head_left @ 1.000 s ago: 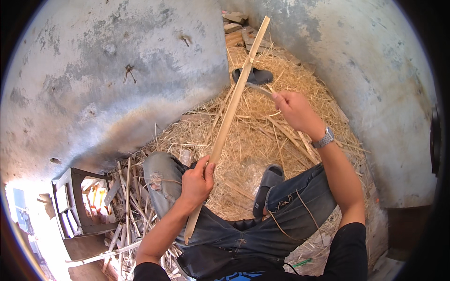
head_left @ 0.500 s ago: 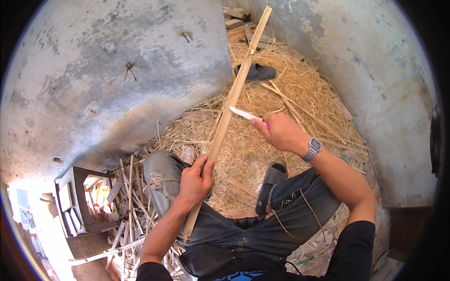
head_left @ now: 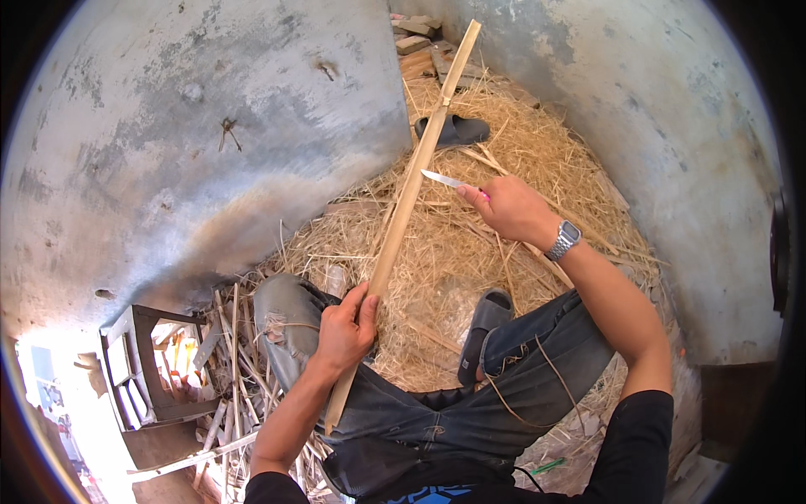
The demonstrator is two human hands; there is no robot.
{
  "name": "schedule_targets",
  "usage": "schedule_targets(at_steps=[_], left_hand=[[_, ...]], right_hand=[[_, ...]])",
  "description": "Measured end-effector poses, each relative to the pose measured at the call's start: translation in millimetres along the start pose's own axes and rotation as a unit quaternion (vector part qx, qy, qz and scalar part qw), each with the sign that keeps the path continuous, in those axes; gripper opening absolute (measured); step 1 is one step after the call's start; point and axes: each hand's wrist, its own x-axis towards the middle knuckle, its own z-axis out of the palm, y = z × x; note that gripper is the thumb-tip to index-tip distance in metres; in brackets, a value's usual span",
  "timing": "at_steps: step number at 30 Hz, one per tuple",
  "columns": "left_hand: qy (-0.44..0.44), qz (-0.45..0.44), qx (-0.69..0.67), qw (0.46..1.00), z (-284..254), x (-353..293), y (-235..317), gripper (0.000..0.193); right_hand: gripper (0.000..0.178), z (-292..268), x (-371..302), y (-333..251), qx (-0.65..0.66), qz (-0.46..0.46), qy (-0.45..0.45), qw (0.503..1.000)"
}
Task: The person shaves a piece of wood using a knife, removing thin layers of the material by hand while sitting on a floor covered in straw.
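A long split bamboo strip (head_left: 404, 210) slants from my lap up toward the far corner, with a raised node near its upper part. My left hand (head_left: 346, 326) is closed around its lower part, and the strip's near end rests on my thigh. My right hand (head_left: 514, 207) is closed on the handle of a knife (head_left: 442, 179); a bit of pink handle shows between the fingers. The blade points left, its tip at or just beside the strip's right edge. Whether it touches cannot be told.
Straw and shavings (head_left: 453, 252) cover the floor. A loose dark slipper (head_left: 467, 130) lies behind the strip. Worn plaster walls (head_left: 210, 126) close in on both sides. A dark metal frame (head_left: 168, 412) and a heap of thin sticks (head_left: 239, 370) stand at my left.
My right hand has moved up and slightly right with the knife, farther along the strip. The strip's far end has dipped slightly; my left hand keeps its hold.
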Motion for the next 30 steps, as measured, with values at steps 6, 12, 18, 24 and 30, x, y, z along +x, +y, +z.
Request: schedule_targets(at_steps=[6, 12, 18, 24, 30], left_hand=[[-0.022, 0.016, -0.007, 1.0, 3, -4, -2, 0.027], [-0.043, -0.016, -0.06, 0.997, 1, 4, 6, 0.026], [-0.05, -0.028, -0.048, 0.997, -2, 15, 12, 0.027], [-0.059, -0.058, -0.094, 0.992, -5, 11, 19, 0.027], [-0.09, -0.058, -0.057, 0.993, 6, 3, 5, 0.027]], right_hand=[[0.073, -20, 27, 40, -0.038, 0.061, 0.078, 0.994], [0.073, -20, 35, 50, -0.079, 0.083, 0.154, 0.981], [0.073, -23, 47, 56, -0.022, 0.054, 0.197, 0.979], [0.063, -11, 49, 76, 0.489, 0.036, 0.135, 0.861], [0.049, -29, 36, 58, 0.405, 0.04, 0.222, 0.886]])
